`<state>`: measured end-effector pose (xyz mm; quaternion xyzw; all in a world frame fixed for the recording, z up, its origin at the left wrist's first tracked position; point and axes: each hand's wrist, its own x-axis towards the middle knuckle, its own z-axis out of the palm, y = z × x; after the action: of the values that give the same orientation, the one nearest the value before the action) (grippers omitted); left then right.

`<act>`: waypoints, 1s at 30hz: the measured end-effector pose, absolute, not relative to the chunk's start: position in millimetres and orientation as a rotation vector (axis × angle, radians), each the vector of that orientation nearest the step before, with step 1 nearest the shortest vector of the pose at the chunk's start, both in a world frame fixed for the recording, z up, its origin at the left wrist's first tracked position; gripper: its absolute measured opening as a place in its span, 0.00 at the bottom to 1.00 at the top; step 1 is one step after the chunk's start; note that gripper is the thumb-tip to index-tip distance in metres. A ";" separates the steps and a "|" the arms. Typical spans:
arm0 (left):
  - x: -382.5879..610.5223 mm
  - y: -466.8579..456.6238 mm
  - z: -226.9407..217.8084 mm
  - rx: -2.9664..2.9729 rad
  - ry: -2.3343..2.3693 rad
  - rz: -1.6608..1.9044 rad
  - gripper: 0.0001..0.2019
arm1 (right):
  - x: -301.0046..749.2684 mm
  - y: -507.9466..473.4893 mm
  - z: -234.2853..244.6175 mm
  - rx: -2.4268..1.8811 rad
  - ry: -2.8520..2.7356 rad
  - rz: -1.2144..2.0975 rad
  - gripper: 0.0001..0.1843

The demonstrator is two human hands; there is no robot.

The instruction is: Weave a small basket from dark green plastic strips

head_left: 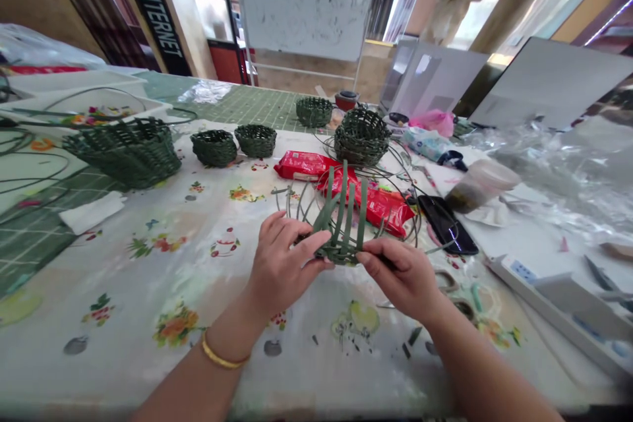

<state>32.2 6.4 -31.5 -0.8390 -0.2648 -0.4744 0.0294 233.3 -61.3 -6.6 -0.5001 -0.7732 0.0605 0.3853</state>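
Between my hands is a small, partly woven green basket (341, 252), its long flat strips standing up and fanning out from the low woven base. My left hand (287, 254) grips its left side, thumb and fingers closed at the weave. On the right side, my right hand (398, 270) pinches the edge of the same basket between thumb and fingers. Thin green strands loop out behind it, over red packets (388, 208). Part of the basket's left side is hidden by my left fingers.
Finished-looking green baskets (363, 135) stand farther back, with a wide one (131, 151) at left. To the right lie a black phone (448, 224), a plastic cup (482, 184), scissors (459, 306) and a white power strip (548, 306). Strip scraps (409, 343) dot the flowered tablecloth.
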 end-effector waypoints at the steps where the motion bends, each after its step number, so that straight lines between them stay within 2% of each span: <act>1: 31.4 5.3 -31.0 -2.578 -0.815 -1.475 0.17 | 232.9 -61.6 -6.6 -1.258 -1.969 0.096 0.02; 6: 28.6 -1.2 -29.5 -2.575 -0.814 -1.525 0.18 | 233.3 -62.7 -9.3 -1.193 -2.041 -0.189 0.05; 11: 28.2 -5.9 -26.8 -2.596 -0.850 -1.491 0.18 | 234.1 -60.4 -12.4 -1.230 -2.134 -0.298 0.15; 16: 28.6 -9.4 -24.1 -2.582 -0.866 -1.484 0.17 | 230.4 -59.3 -10.7 -1.208 -2.094 -0.411 0.12; 24: 27.2 -11.5 -23.0 -2.570 -0.850 -1.502 0.17 | 224.5 -57.4 -15.9 -1.194 -2.063 -0.335 0.09; 27: 28.7 -11.8 -23.6 -2.545 -0.881 -1.542 0.20 | 224.2 -56.6 -16.6 -1.172 -2.030 -0.337 0.08; 30: 30.2 -10.0 -28.4 -2.426 -0.999 -1.713 0.28 | 225.7 -57.0 -14.5 -1.175 -1.973 -0.356 0.07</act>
<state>30.2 -10.0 -28.4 -0.7741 -0.3188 -0.5469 0.0042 225.7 -57.0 -14.5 -0.4638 -0.7791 -0.1404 0.3976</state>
